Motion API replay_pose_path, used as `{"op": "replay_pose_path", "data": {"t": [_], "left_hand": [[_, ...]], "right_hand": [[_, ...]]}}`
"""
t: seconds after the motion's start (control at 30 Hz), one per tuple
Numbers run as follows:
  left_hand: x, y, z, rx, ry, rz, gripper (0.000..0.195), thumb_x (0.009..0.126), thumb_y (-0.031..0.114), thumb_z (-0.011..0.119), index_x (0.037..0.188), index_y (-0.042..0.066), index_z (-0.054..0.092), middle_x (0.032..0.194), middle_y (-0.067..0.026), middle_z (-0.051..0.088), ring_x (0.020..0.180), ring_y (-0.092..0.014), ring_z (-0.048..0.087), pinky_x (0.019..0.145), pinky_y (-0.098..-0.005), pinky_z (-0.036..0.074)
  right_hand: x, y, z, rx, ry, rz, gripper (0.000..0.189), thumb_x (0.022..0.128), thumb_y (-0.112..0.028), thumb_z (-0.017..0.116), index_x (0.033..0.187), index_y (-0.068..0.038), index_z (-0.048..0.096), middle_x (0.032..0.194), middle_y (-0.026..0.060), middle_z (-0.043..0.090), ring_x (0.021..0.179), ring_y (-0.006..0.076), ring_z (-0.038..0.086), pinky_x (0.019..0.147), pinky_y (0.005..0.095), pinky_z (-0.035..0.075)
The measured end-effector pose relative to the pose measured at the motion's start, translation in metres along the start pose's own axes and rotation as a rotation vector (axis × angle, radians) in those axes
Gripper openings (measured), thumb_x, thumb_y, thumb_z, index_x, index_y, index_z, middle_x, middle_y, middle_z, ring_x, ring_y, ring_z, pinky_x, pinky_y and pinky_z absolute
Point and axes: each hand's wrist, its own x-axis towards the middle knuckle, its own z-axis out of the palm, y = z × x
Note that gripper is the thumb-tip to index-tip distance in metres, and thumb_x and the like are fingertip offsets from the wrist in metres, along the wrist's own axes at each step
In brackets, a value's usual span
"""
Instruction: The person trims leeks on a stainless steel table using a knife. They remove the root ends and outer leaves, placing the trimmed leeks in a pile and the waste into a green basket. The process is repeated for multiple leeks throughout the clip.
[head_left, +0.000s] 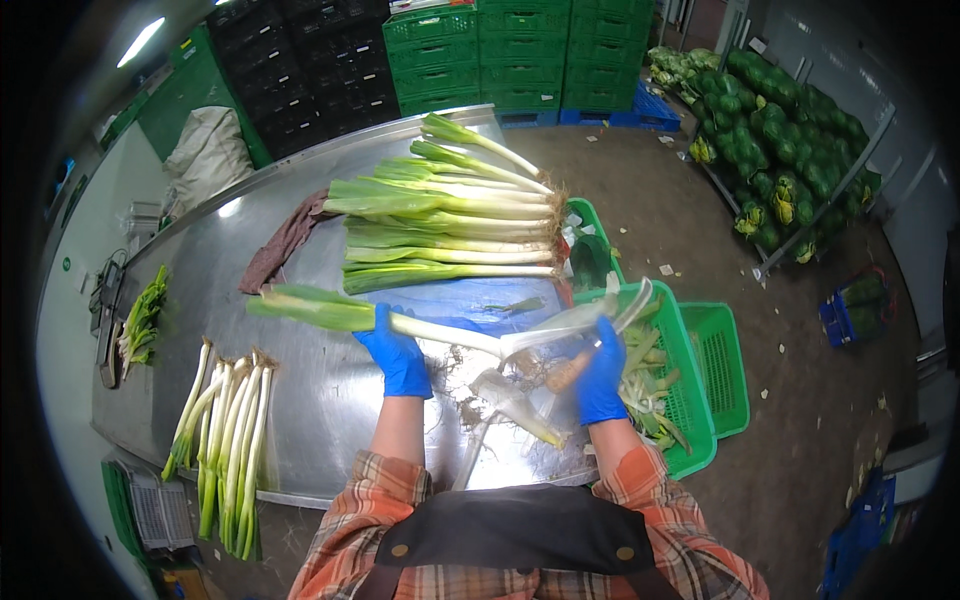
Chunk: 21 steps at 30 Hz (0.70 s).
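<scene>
My left hand (396, 358), in a blue glove, grips a leek (450, 334) by its stalk, the green leaves pointing left. My right hand (602, 375), also gloved, is at the leek's white end, its fingers closed on a pale, loosened outer layer (634, 306) that is blurred. A blurred brownish object (568, 373) lies by the right palm; I cannot tell whether it is held. Below the leek, peeled skins (517, 409) and cut root bits (471, 412) lie on the steel table (315, 420). A row of untrimmed leeks (457, 225) lies beyond, roots to the right.
Trimmed leeks (232, 427) overhang the table's near left edge. A green crate (686, 420) with leaf scraps stands at the right edge. A brown cloth (289, 240) lies on the table. Green crates (517, 56) are stacked behind, and bagged green vegetables (772, 135) fill a rack at right.
</scene>
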Motion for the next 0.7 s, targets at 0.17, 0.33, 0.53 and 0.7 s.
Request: {"op": "replay_pose_path", "data": {"t": [0.17, 0.33, 0.53, 0.7], "left_hand": [[0.032, 0.017, -0.043, 0.062, 0.239, 0.189, 0.011, 0.078, 0.006, 0.059, 0.082, 0.005, 0.049, 0.075, -0.0061, 0.052, 0.060, -0.018, 0.052, 0.057, -0.0326, 0.048], [0.031, 0.063, -0.047, 0.114, -0.022, -0.032, 0.025, 0.085, 0.026, 0.058, 0.102, 0.011, 0.046, 0.081, -0.0084, 0.056, 0.060, -0.015, 0.052, 0.053, -0.0282, 0.046], [-0.027, 0.063, -0.004, 0.370, -0.556, -0.530, 0.034, 0.077, 0.010, 0.056, 0.108, 0.003, 0.045, 0.086, -0.0105, 0.058, 0.060, -0.015, 0.053, 0.054, -0.0260, 0.047], [-0.059, 0.055, 0.009, 0.513, -0.686, -0.690, 0.039, 0.070, 0.002, 0.059, 0.108, -0.001, 0.050, 0.090, -0.0096, 0.058, 0.067, -0.015, 0.055, 0.063, -0.0256, 0.048]], "right_hand": [[0.037, -0.045, -0.042, 0.283, 0.176, 0.000, 0.034, 0.089, -0.030, 0.049, 0.114, -0.007, 0.050, 0.097, 0.0048, 0.054, 0.090, 0.0175, 0.051, 0.079, 0.0336, 0.042], [0.048, -0.092, -0.086, -0.426, -0.065, 0.205, 0.037, 0.092, -0.041, 0.040, 0.113, -0.014, 0.056, 0.082, -0.0017, 0.055, 0.064, 0.0073, 0.045, 0.056, 0.0221, 0.036], [0.030, -0.025, -0.085, -0.832, -0.499, 0.214, 0.028, 0.085, -0.014, 0.050, 0.111, -0.008, 0.057, 0.082, 0.0004, 0.059, 0.063, 0.0081, 0.049, 0.056, 0.0227, 0.039], [-0.011, -0.008, -0.012, -1.159, -0.884, -0.479, 0.036, 0.083, -0.011, 0.051, 0.119, -0.016, 0.053, 0.092, 0.0162, 0.061, 0.077, 0.0288, 0.062, 0.062, 0.0361, 0.049]]}}
